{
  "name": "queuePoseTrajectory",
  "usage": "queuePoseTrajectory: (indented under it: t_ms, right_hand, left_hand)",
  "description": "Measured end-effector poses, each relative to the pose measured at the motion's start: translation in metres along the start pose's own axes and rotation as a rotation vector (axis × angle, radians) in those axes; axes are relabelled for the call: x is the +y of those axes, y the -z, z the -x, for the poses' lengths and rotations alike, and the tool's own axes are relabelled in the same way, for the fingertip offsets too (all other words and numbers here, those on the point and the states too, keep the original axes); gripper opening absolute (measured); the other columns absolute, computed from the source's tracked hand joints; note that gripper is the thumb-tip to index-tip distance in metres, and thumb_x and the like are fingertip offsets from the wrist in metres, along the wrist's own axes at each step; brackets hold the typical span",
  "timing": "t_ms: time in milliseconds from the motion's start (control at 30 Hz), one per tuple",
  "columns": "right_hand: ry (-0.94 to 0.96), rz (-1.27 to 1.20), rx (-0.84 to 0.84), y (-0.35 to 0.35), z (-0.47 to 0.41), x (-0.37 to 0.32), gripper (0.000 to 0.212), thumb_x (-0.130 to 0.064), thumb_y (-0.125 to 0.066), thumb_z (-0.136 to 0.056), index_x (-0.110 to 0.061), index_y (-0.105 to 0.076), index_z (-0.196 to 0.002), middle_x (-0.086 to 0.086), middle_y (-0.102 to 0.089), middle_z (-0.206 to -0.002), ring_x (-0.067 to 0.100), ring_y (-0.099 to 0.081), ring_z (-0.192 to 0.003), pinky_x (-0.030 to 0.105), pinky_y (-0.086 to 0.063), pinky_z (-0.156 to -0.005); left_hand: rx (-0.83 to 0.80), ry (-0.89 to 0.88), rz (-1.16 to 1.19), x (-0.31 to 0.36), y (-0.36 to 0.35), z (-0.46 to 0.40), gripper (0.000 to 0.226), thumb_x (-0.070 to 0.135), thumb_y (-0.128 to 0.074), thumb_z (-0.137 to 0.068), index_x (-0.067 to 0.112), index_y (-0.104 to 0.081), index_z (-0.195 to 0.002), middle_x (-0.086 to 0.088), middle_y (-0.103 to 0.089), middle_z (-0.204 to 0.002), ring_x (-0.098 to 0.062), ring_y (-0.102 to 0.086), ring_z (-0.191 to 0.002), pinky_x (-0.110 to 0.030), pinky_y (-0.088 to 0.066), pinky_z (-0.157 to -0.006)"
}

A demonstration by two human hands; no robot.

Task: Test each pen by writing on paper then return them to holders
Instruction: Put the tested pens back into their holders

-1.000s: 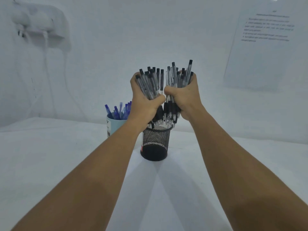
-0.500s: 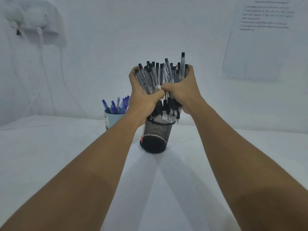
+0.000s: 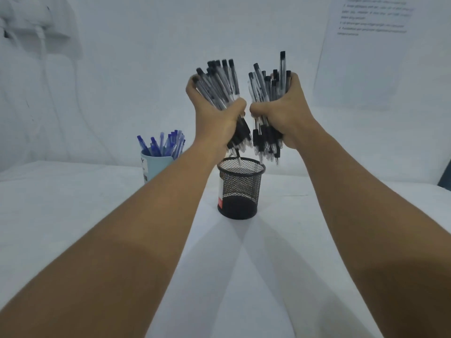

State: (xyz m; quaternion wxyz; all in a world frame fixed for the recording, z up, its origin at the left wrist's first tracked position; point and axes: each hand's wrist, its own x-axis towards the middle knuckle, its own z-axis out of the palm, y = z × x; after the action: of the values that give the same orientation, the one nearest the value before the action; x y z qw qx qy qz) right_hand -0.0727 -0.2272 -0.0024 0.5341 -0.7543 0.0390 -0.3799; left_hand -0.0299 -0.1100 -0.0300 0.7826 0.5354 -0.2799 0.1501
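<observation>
My left hand (image 3: pixel 214 120) grips a thick bundle of black pens (image 3: pixel 219 86), tips down. My right hand (image 3: pixel 288 113) grips a second bundle of black pens (image 3: pixel 271 86). Both bundles hang just above a black mesh holder (image 3: pixel 240 191) that stands on the white table; its inside looks empty, and a few pen tips reach its rim. A light blue cup (image 3: pixel 156 167) full of blue pens (image 3: pixel 163 143) stands to the left, behind my left forearm.
The white table (image 3: pixel 73 203) stretches across the view to a white wall. A printed sheet (image 3: pixel 373 52) hangs on the wall at the upper right. A white socket with a cable (image 3: pixel 36 18) sits at the upper left. A dark edge (image 3: pixel 445 181) shows at far right.
Both hands have lifted the black pens up out of the mesh holder and pulled apart, splitting one mass into two bundles. The holder now stands bare below them.
</observation>
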Motion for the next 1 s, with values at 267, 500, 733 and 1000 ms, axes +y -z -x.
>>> queuePoseTrajectory:
  t_ms: [267, 500, 733, 1000]
  right_hand:
    - [0.005, -0.166, 0.088, 0.0, -0.001, -0.013, 0.064, 0.005, -0.072, -0.067, -0.015, -0.041, -0.12, 0.003, -0.056, -0.092, 0.019, -0.059, -0.079, 0.051, -0.058, -0.079]
    - [-0.047, -0.326, 0.164, -0.019, 0.001, -0.009, 0.075, -0.001, -0.072, -0.062, -0.015, -0.038, -0.127, 0.008, -0.059, -0.103, 0.026, -0.063, -0.09, 0.056, -0.057, -0.081]
    - [-0.067, -0.362, 0.178, -0.022, 0.006, 0.02, 0.063, 0.002, -0.073, -0.063, -0.017, -0.041, -0.115, 0.007, -0.059, -0.095, 0.027, -0.064, -0.086, 0.06, -0.056, -0.08]
    - [0.029, -0.35, 0.129, -0.02, 0.014, 0.043, 0.063, 0.01, -0.072, -0.068, -0.01, -0.042, -0.12, 0.006, -0.061, -0.094, 0.021, -0.067, -0.084, 0.052, -0.058, -0.081]
  left_hand:
    - [0.014, -0.035, 0.043, 0.02, 0.009, -0.018, 0.077, -0.002, -0.061, -0.072, 0.023, -0.021, -0.133, 0.0, -0.053, -0.089, -0.015, -0.056, -0.072, -0.036, -0.056, -0.075]
    - [0.025, -0.061, -0.002, 0.014, 0.018, -0.013, 0.077, -0.005, -0.061, -0.073, 0.021, -0.023, -0.134, 0.004, -0.052, -0.09, 0.001, -0.056, -0.065, -0.022, -0.054, -0.068]
    - [-0.024, -0.092, -0.069, -0.009, 0.019, -0.002, 0.08, -0.005, -0.064, -0.074, 0.025, -0.021, -0.135, 0.005, -0.054, -0.096, 0.009, -0.056, -0.067, -0.02, -0.053, -0.072]
    - [-0.196, -0.106, -0.116, -0.022, 0.016, 0.001, 0.083, -0.006, -0.065, -0.074, 0.026, -0.022, -0.136, 0.006, -0.056, -0.1, 0.003, -0.061, -0.08, -0.026, -0.054, -0.084]
